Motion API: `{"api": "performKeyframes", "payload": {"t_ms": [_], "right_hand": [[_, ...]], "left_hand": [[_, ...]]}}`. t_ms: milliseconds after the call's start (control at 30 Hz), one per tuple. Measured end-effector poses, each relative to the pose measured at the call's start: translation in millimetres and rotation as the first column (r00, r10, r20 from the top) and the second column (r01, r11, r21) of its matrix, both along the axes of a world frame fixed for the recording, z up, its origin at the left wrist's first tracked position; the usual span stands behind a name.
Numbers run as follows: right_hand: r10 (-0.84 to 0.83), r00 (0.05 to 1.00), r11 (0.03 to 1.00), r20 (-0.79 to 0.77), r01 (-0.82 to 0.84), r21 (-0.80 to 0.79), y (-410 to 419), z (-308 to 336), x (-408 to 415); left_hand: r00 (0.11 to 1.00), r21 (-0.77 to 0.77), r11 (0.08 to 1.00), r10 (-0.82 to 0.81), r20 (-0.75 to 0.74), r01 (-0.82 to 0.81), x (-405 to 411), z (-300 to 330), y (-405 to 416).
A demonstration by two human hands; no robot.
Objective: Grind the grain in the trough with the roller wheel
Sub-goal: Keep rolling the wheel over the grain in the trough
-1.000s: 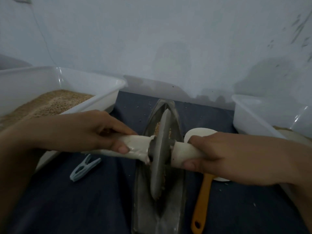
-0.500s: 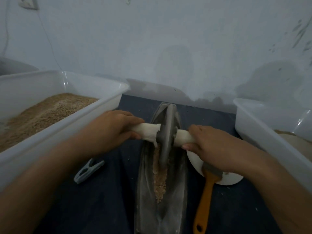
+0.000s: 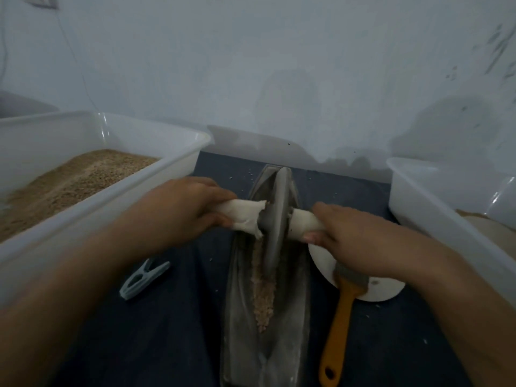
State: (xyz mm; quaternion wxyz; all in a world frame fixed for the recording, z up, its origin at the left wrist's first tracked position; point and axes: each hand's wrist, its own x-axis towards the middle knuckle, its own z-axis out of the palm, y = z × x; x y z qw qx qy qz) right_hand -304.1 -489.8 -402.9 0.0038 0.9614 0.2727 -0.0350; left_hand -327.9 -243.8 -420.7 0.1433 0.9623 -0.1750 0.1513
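With the roller wheel point(image 3: 275, 219) up at the far end of the trough point(image 3: 296, 311), both hands point(image 3: 184, 208) point(image 3: 351, 241) clenched on its handle ends, the grain point(image 3: 264, 289) trails down-frame toward the person, along the trough's length.

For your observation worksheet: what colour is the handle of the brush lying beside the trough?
Orange-yellow; the brush handle shows clearly in the head view.

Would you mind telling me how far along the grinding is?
Under way, not finished. Done: grain lies in the trough, partly crushed. In hand: the left hand and right hand grip the roller wheel axle, wheel near the far end. Left: the line looks coarse and needs more passes.
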Motion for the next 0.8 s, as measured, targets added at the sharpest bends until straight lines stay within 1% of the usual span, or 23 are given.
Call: {"api": "performKeyframes", "payload": {"t_ms": [67, 100, 133, 167, 200, 267, 333, 400, 467, 500, 567, 633, 700, 733, 800], "right_hand": [[-0.002, 0.983, 1.000, 0.184, 0.001, 0.006, 0, -11, 9], [0.007, 0.963, 1.000, 0.268, -0.007, -0.003, -2, -16, 13], [0.018, 0.950, 1.000, 0.311, -0.015, -0.012, -2, -18, 16], [0.024, 0.948, 1.000, 0.316, -0.021, -0.015, -2, -18, 16], [0.027, 0.958, 1.000, 0.285, -0.024, -0.015, -1, -16, 15], [0.040, 0.989, 0.999, 0.140, -0.038, -0.014, 0, -8, 6], [0.054, 0.998, 0.998, 0.015, -0.054, -0.026, 0, 3, -6], [0.098, 0.994, 0.992, -0.052, -0.102, -0.071, -3, 15, -20], [0.127, 0.984, 0.986, -0.127, -0.139, -0.087, -6, 25, -32], [0.129, 0.978, 0.986, -0.166, -0.145, -0.088, -6, 28, -36], [0.122, 0.976, 0.987, -0.180, -0.138, -0.083, -7, 30, -35], [0.101, 0.982, 0.993, -0.160, -0.109, -0.042, -6, 25, -26], [0.052, 0.992, 0.999, -0.114, -0.053, -0.005, -5, 13, -13], [0.034, 0.999, 0.999, -0.042, -0.034, -0.005, -3, 5, -6], [0.020, 0.980, 1.000, 0.197, -0.017, -0.018, 0, -12, 9]], "left_hand": [[0.986, 0.018, 0.999, 0.044, 0.160, -0.047, 4, -9, -6], [0.982, 0.014, 0.999, 0.040, 0.186, -0.043, 5, -11, -7], [0.981, 0.011, 0.999, 0.031, 0.191, -0.034, 5, -12, -7], [0.983, 0.011, 1.000, 0.022, 0.181, -0.025, 5, -11, -6], [0.987, 0.012, 1.000, 0.012, 0.162, -0.014, 5, -10, -5], [0.995, 0.009, 1.000, -0.026, 0.097, 0.025, 4, -6, -2], [0.994, -0.015, 0.995, -0.098, -0.058, 0.097, 0, 2, 6], [0.943, -0.109, 0.979, -0.198, -0.267, 0.175, -8, 12, 15], [0.870, -0.162, 0.960, -0.278, -0.408, 0.230, -14, 20, 22], [0.847, -0.159, 0.956, -0.292, -0.444, 0.247, -16, 22, 22], [0.846, -0.141, 0.962, -0.272, -0.459, 0.232, -17, 22, 21], [0.887, -0.126, 0.979, -0.200, -0.416, 0.162, -13, 19, 17], [0.956, -0.060, 0.995, -0.096, -0.278, 0.083, -7, 11, 10], [0.984, -0.023, 0.999, -0.041, -0.173, 0.037, -3, 5, 6], [0.997, 0.009, 1.000, 0.027, 0.068, -0.028, 2, -6, -3]]}}
